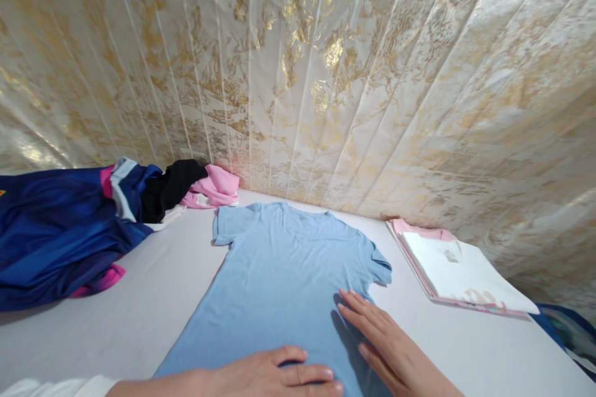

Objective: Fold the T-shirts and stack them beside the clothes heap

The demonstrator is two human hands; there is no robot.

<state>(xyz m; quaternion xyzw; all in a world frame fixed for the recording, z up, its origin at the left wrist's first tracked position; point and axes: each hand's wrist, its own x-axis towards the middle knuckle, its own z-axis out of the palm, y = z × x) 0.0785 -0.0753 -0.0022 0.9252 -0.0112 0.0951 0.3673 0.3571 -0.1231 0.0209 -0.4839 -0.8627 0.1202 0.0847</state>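
Note:
A light blue short-sleeved T-shirt [279, 279] lies spread out on the white surface, its neckline toward the wall and its lower end out of view. My left hand [279, 375] rests flat on the lower part of the shirt, fingers stretched to the right and a little apart. Over the shirt's right side is my right hand [377, 335], fingers extended toward the upper left, its shadow falling on the cloth. Neither hand grips the fabric. Slight wrinkles show across the chest, and the right sleeve is partly creased.
Left of the shirt lies a heap of clothes: a dark blue garment [60, 229], a black one [170, 189] and a pink one [216, 186]. Folded white and pink clothes [465, 270] are stacked at right. A gold-patterned wall covering [298, 74] rises behind the white surface [112, 316].

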